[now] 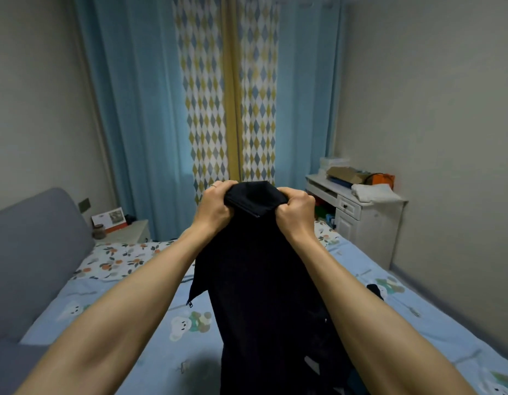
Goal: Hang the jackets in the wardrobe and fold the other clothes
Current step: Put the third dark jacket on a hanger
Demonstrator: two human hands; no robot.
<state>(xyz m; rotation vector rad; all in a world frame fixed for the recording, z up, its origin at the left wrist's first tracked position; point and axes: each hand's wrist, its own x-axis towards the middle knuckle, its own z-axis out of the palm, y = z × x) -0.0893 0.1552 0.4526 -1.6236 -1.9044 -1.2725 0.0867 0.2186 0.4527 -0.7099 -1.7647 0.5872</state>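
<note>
**Dark garment held up over the bed**

A bed (138,295) with a pale blue sheet printed with bears fills the lower part of the view, with a floral pillow (118,259) at its far left end. A grey headboard (33,246) runs along the left side, and beyond it a small bedside cabinet (131,230) carries a card and a small jar. Blue curtains (138,109) with a diamond-patterned middle panel cover the far wall. On the right stands a white desk (358,212); its surface holds boxes, an orange bag and a folded white cloth. A small dark item (375,290) lies on the bed near the right forearm; what it is cannot be told.

The dark garment (261,280) hangs in front of the person and blocks the middle of the bed from sight. A zip pull shows at its left edge. Both bare arms reach forward, raised. The left hand (215,206) and the right hand (295,209) each have a clenched grip on the garment's top edge, knuckles up, close together with bunched fabric between them. A ring shows on the left hand.
</note>
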